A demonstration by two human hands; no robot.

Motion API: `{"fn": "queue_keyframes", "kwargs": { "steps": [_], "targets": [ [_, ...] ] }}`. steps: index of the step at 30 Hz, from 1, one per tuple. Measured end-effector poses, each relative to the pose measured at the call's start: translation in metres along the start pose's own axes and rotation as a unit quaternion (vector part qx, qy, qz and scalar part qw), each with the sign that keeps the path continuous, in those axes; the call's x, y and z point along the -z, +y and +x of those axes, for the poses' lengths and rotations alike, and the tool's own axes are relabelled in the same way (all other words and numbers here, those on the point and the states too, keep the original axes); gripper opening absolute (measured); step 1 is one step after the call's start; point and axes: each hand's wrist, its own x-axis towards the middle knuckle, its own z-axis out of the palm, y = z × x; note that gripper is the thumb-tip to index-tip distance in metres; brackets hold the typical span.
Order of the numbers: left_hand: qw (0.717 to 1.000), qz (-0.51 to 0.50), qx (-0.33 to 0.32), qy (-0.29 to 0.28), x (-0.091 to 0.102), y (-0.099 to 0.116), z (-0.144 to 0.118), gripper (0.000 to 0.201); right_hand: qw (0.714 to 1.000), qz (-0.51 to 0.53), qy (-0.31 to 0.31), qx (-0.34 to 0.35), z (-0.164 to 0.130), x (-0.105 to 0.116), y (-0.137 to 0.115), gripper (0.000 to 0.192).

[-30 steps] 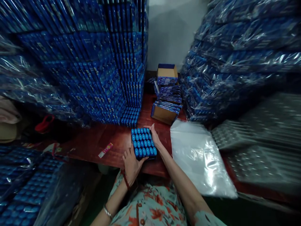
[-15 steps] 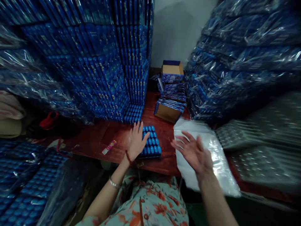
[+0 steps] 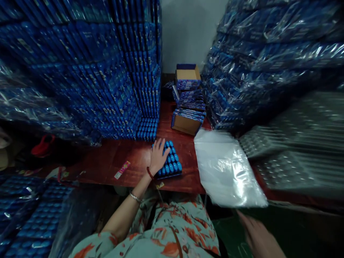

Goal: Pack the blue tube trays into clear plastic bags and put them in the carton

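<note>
One hand alone now stays on the work: the left hand (image 3: 158, 157) lies flat, fingers spread apart, pressing down on the left part of the blue block of capped tubes (image 3: 170, 163) near the front edge of the red-brown table (image 3: 129, 161), while the right hand (image 3: 259, 234) has left it. A second ago both hands cupped that block; half a second ago the right hand was over the stack of clear plastic bags (image 3: 228, 172), and now it has dropped low below the table edge at the right, blurred, so I cannot tell how its fingers stand or whether it carries anything. To my eye the block is squared up and merely steadied by one palm while the other hand is away; it has hardly moved on the table. Counting: one loose block under the hand, showing about four caps across where it is uncovered; one stack of bags just right of it, not touching; two open cardboard boxes (image 3: 187, 122) behind, with flat blue cartons piled between them; one small pink label (image 3: 122, 169) on the wood to the left; and walls of stacked blue packs (image 3: 107, 79) on both sides, too many to count.
</note>
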Motion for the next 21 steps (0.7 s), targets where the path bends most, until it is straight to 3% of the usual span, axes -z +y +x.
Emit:
{"fn": "queue_keyframes", "kwargs": {
  "steps": [1, 3, 4, 5, 7, 9, 10, 12, 14, 17, 19, 21],
  "targets": [
    [0.998, -0.037, 0.011, 0.047, 0.008, -0.002, -0.006, 0.039, 0.999, 0.004, 0.019, 0.031, 0.008, -0.006, -0.017, 0.038],
    [0.987, -0.078, 0.045, 0.13, 0.03, -0.006, -0.031, 0.033, 0.994, 0.045, -0.033, 0.09, 0.022, -0.027, -0.057, 0.038],
    [0.987, -0.077, 0.054, 0.131, 0.044, -0.009, -0.048, 0.032, 0.985, 0.067, -0.077, 0.137, 0.026, -0.04, -0.077, 0.034],
    [0.993, -0.064, 0.048, 0.087, 0.057, -0.011, -0.068, 0.03, 0.975, 0.083, -0.111, 0.176, 0.029, -0.054, -0.095, 0.029],
    [0.989, -0.028, -0.027, -0.142, 0.08, -0.016, -0.11, 0.036, 0.951, 0.11, -0.189, 0.22, 0.029, -0.08, -0.124, 0.023],
    [0.944, 0.013, -0.095, -0.316, 0.09, -0.02, -0.146, 0.056, 0.928, 0.139, -0.269, 0.215, 0.025, -0.099, -0.141, 0.025],
    [0.928, 0.029, -0.109, -0.354, 0.09, -0.023, -0.159, 0.064, 0.918, 0.158, -0.306, 0.198, 0.022, -0.105, -0.145, 0.027],
    [0.925, 0.055, -0.101, -0.362, 0.081, -0.029, -0.174, 0.065, 0.9, 0.211, -0.356, 0.138, 0.016, -0.115, -0.145, 0.03],
    [0.928, 0.072, -0.078, -0.358, 0.067, -0.036, -0.177, 0.05, 0.881, 0.269, -0.387, 0.043, 0.008, -0.121, -0.136, 0.034],
    [0.933, 0.085, -0.042, -0.346, 0.05, -0.045, -0.177, 0.027, 0.851, 0.314, -0.411, -0.091, -0.011, -0.115, -0.104, 0.04],
    [0.946, 0.054, -0.02, -0.319, 0.045, -0.047, -0.182, 0.024, 0.864, 0.314, -0.366, -0.145, -0.027, -0.099, -0.073, 0.04],
    [0.961, -0.003, 0.014, -0.277, 0.046, -0.046, -0.19, 0.025, 0.908, 0.289, -0.238, -0.188, -0.042, -0.08, -0.041, 0.039]
  ]
}}
